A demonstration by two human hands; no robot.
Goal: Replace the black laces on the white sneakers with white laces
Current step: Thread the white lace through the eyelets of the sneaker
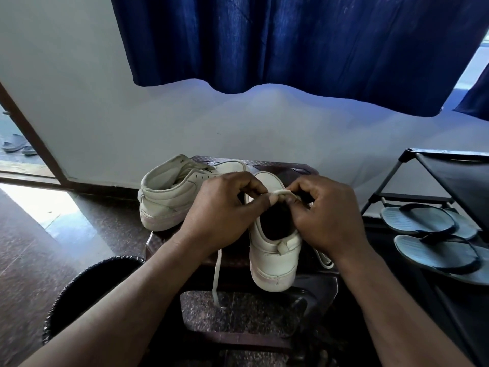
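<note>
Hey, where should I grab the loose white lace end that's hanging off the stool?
Judging by its pose, pinch the hanging lace just above its tip, coming from the left: that strand dangles free past the stool edge, while the sneaker blocks the right. The left hand is nearest.

The two sneakers, one on the left (165, 197) and one nearer (275, 256), look like smooth, matt off-white leather with scuffed rubber soles. The white lace (217, 274) is flat woven cloth. The dark counter (275, 165) looks like textured plastic. The floor (31, 234) is polished, glossy speckled stone. The blue curtain (291, 38) is soft matt cloth. The flip-flops (434, 250) look rubbery and matt.
</note>
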